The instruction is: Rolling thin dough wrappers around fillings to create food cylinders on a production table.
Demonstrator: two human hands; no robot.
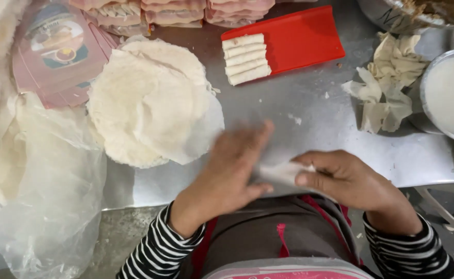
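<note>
both arms wear snug black-and-white striped long sleeves ending at the wrists, the left hand (232,170) and right hand (348,181) bare, over a dark apron with red trim.

a stack of thin round white wrappers (152,103) sits on the steel surface (309,129), with a red tray (299,39) holding five finished rolls (245,58) behind it. crumpled paper (387,90) lies beside a metal bowl of white liquid (451,95); clear plastic bag (51,196) far left.
</note>
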